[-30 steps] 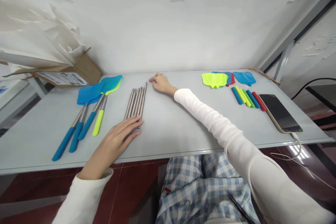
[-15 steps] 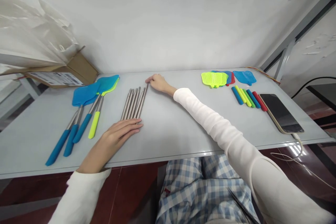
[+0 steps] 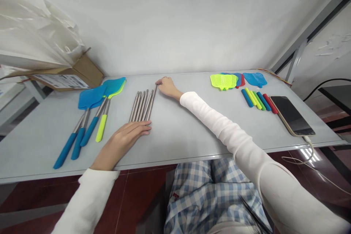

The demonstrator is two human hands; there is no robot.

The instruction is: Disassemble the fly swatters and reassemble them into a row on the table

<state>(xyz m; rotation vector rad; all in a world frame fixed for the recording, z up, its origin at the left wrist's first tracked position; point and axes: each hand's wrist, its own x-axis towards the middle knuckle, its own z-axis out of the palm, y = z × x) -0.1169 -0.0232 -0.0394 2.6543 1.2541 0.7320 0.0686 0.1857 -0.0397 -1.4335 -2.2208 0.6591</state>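
Observation:
Several metal rods (image 3: pixel 139 106) lie side by side on the grey table, slightly fanned at their far ends. My left hand (image 3: pixel 127 136) rests flat across their near ends, fingers outstretched and together, hiding those ends. At the far tip of the rightmost rod (image 3: pixel 153 100), the thumb and fingers of my right hand (image 3: pixel 166 87) pinch the metal. Left of the rods are assembled fly swatters with blue handles (image 3: pixel 67 150) and one with a yellow handle (image 3: pixel 101 128). Their blue heads (image 3: pixel 91 97) point toward the wall.
Loose swatter heads, a yellow one (image 3: pixel 223 81) among them, lie at the back right. Several coloured handle tubes (image 3: pixel 257 99) sit in front of them, beside a phone (image 3: pixel 293 116) on a cable (image 3: pixel 312 150). A cardboard box (image 3: pixel 87 71) stands at the back left.
The view has shifted slightly. The rightmost rod's far end has edged a little to the right with my right hand. My left hand stays over the near ends.

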